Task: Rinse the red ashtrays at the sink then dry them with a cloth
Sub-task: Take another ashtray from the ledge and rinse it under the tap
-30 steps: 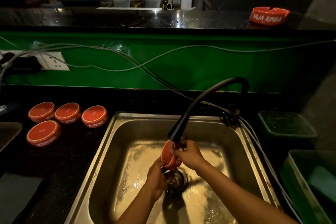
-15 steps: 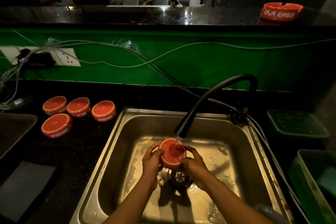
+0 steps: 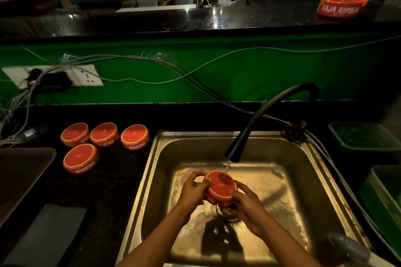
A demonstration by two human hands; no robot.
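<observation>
Over the steel sink (image 3: 165,180) I hold a red ashtray (image 3: 220,186) upside down, its flat base facing up under the thin stream from the black tap (image 3: 233,155). My left hand (image 3: 192,191) grips its left rim with curled fingers. My right hand (image 3: 245,204) grips its right and lower side. Several more red ashtrays (image 3: 105,134) lie upside down on the dark counter left of the sink. Another red ashtray (image 3: 341,8) stands upright on the high bar top at the far right.
A grey cloth (image 3: 45,236) lies on the counter at the lower left. A dark tray (image 3: 19,178) sits at the left edge. Green plastic tubs (image 3: 362,136) stand right of the sink. Cables (image 3: 152,67) and a wall socket (image 3: 86,75) run along the green backsplash.
The ashtray was on edge under the spout a second ago; I have turned it base-up and lowered it slightly. The camera view has shifted left and down.
</observation>
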